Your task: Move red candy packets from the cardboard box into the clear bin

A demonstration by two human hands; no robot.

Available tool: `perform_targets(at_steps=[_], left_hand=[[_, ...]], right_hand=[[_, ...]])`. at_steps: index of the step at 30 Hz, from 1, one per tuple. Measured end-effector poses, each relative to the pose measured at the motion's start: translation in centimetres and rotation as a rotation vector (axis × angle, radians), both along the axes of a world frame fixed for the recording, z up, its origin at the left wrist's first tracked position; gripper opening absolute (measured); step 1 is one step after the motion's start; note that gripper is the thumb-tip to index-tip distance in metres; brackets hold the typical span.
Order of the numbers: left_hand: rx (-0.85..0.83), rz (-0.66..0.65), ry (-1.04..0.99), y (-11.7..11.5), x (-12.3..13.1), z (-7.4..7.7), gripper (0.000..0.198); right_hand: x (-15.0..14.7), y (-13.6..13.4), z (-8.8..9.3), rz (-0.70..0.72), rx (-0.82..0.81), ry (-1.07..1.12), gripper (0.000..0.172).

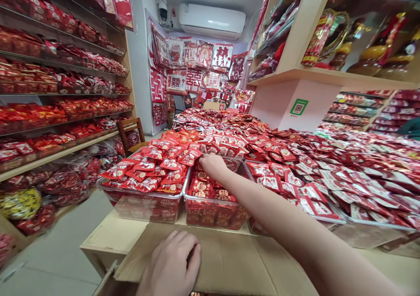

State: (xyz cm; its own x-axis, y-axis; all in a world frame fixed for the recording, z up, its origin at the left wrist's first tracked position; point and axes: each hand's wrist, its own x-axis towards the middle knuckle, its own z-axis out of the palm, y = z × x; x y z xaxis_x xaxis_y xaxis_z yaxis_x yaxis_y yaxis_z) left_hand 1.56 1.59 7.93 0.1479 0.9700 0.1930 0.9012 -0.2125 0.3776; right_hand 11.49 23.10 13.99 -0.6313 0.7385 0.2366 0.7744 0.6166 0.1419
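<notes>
- Closest up: an open cardboard box [236,256], flap folded out toward the tabletop [106,239]. A bit of something red and gold peeks out at the bottom edge.
- Left hand [177,259] is lying on that flap, back up, fingers close together and kinda curled, thumb a little apart. Palm's hidden, so can't tell if it's pinching anything.
- Just past the flap is the middle clear plastic bin [216,215], part-filled with red-and-gold double-happiness packets [201,186].
- Right hand [213,167] reaches across to the back of that bin, fingers bent down. Fingertips are mostly hidden, so no idea whether they've got a packet.
- Left bin [147,206] sits right beside it, heaped over the rim with glossy red sachets [160,164].
- To the right and behind, tons more red packets [328,186] in piles.
- Further back: wooden chair [131,134] on the left, green-framed QR code [299,107] on the right.
- Back wall: double-happiness cutouts [223,56], white air conditioner [212,20] above.
</notes>
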Motion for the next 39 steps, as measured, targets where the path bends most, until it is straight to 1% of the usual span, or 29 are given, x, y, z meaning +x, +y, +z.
perform_targets(at_steps=[4, 10, 16, 18, 21, 23, 27, 31, 36, 39], left_hand=[[0.009, -0.003, 0.009, -0.1, 0.0, -0.1, 0.024], [0.003, -0.002, 0.012, -0.2, 0.0, -0.2, 0.024], [0.014, -0.007, 0.006, -0.2, 0.0, -0.1, 0.024], [0.016, -0.008, 0.013, -0.2, 0.0, -0.1, 0.024], [0.018, -0.01, 0.027, -0.1, 0.0, -0.2, 0.024], [0.021, -0.013, 0.034, 0.0, -0.1, -0.3, 0.023], [0.021, -0.018, 0.037, 0.0, -0.1, -0.3, 0.024], [0.014, -0.017, 0.032, 0.0, 0.0, -0.3, 0.024], [0.014, -0.019, 0.024, 0.1, -0.1, -0.4, 0.024], [0.016, -0.016, 0.027, 0.0, -0.1, -0.4, 0.024]], right_hand=[[-0.2, 0.2, -0.3, -0.042, -0.025, -0.024, 0.025], [-0.4, 0.7, -1.0, -0.064, -0.168, -0.028, 0.027], [0.2, 1.3, -0.5, -0.162, -0.21, 0.026, 0.027], [0.5, 1.3, -0.5, -0.142, -0.236, 0.037, 0.025], [0.5, 1.2, -0.6, -0.076, -0.271, 0.052, 0.023], [0.3, 1.0, -0.6, -0.069, -0.271, 0.064, 0.023], [-0.1, 0.9, -0.3, -0.121, -0.223, 0.097, 0.026], [-0.2, 0.8, 0.1, -0.144, -0.202, 0.128, 0.026], [-0.1, 0.6, -0.1, -0.259, -0.211, 0.153, 0.036], [0.1, 0.7, -0.1, -0.317, -0.232, 0.166, 0.035]])
